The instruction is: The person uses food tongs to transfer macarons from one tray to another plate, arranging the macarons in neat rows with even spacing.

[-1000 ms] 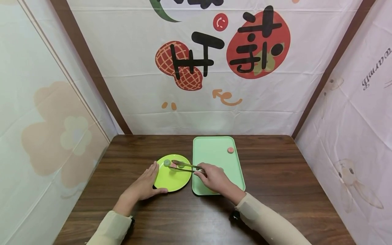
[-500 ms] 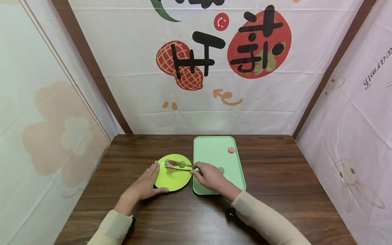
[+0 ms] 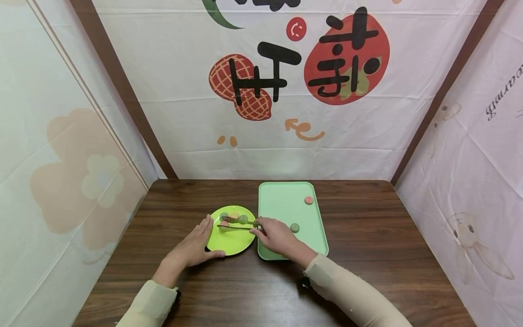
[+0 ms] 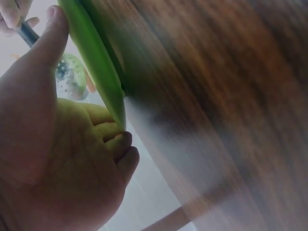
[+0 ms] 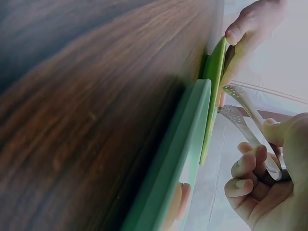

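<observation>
My left hand [image 3: 192, 245] lies at the left side of the yellow-green plate [image 3: 234, 243], fingers straight along the rim and thumb at the front edge. In the right wrist view, my right hand [image 5: 274, 178] grips metal tongs [image 5: 243, 126] with perforated tips. The tongs reach over the plate, their tips apart around a pink macaron-like disc [image 3: 224, 224]; whether they touch it I cannot tell. Behind it on the plate are a green disc [image 3: 224, 215], a yellow disc [image 3: 234, 215] and another green disc [image 3: 243, 218], partly covered by the tongs.
A mint-green rectangular tray [image 3: 282, 200] stands right of the plate, under my right hand. On it lie a pink disc [image 3: 308, 200] near the far right corner and a green disc [image 3: 294, 228] by my wrist. The wooden table [image 3: 359, 236] meets fabric walls at the back and sides.
My right hand has moved left with the tongs, and the pink disc has shifted left on the plate. The tray's green disc has come into fuller view. My left hand stays put.
</observation>
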Demonstrator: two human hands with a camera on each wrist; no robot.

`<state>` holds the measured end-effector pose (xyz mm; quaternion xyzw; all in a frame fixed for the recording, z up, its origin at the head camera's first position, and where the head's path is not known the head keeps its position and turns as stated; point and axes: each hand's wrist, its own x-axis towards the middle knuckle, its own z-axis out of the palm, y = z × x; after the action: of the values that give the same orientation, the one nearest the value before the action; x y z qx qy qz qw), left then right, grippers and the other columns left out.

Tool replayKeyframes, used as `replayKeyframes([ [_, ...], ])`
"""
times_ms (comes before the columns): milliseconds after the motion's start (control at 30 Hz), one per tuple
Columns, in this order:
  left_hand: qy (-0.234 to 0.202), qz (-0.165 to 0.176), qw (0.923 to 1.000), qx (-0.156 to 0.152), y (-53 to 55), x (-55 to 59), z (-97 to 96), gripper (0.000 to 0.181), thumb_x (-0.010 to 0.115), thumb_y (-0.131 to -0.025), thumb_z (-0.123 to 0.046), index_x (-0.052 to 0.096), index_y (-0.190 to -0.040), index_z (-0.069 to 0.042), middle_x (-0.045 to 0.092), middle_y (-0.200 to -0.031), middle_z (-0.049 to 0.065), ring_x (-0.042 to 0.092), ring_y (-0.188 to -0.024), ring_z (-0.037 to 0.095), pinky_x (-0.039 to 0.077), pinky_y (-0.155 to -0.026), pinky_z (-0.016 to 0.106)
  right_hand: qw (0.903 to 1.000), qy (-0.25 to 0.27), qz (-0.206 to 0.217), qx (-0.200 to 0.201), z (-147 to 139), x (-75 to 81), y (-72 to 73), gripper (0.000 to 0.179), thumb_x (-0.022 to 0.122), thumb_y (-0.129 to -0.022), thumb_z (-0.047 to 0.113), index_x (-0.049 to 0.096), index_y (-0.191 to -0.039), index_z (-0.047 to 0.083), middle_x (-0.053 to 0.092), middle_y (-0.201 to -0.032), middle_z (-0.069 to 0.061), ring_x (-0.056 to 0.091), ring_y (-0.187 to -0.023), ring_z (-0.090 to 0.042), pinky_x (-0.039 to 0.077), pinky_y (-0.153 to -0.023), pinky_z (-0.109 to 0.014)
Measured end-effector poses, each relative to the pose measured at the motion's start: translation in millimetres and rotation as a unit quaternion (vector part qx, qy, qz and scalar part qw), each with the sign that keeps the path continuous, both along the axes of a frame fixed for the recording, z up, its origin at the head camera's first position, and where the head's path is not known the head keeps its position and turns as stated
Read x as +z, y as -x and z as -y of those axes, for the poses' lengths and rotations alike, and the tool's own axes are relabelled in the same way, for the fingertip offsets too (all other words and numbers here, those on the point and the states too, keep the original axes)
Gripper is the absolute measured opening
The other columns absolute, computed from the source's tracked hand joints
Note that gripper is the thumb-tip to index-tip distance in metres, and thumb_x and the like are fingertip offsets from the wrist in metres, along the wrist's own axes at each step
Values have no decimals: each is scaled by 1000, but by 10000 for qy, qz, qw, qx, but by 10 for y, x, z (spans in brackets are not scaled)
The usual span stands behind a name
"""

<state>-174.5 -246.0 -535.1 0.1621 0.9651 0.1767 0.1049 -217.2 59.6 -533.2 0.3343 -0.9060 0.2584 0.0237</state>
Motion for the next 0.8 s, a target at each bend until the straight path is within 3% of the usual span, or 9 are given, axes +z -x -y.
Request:
replayKeyframes([
  [500,-75,43,10000,7,-25,23,-22,123,73,-94,-67,12,-166,14,9,-175,34,16,-162,49,22,-130,63,9997,-176,-142,49,86,-41,13,36,62,-111,38,73,-126,8,78,-106,-3,74,-85,-11,62,-73,-28],
  [800,-20,18,10000,57,-21,-5,-5,124,74,-94,-67,12,-167,12,9,-175,32,16,-162,47,23,-130,62,9994,-195,-248,122,95,-69,-9,33,63,-111,37,73,-123,8,78,-101,-1,70,-78,-6,61,-77,-32],
])
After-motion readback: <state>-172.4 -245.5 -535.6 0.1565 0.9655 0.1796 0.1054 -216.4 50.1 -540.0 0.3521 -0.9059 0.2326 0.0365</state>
